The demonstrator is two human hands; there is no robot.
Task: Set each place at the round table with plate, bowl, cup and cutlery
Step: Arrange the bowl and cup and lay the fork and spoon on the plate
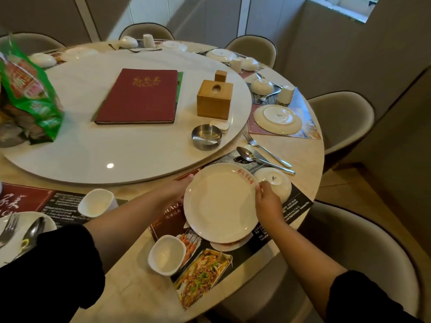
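Note:
A cream plate (219, 203) with red lettering on its rim is face up over the printed placemat (203, 276) in front of me. My left hand (175, 190) grips its left rim and my right hand (268, 201) pinches its right rim. An upturned bowl (278, 180) lies just behind the plate on the right. A white cup (166, 255) stands upright at the mat's near left corner. A spoon (254, 158) and fork (261, 148) lie beyond the mat.
A white turntable (130, 148) carries a red menu (140, 96), wooden box (214, 99), steel ashtray (206, 137) and green bag (28, 89). Other places around the table (130, 290) have upturned plates, bowls and cups. Another cup (95, 202) stands left. Grey chairs (342, 122) ring the table.

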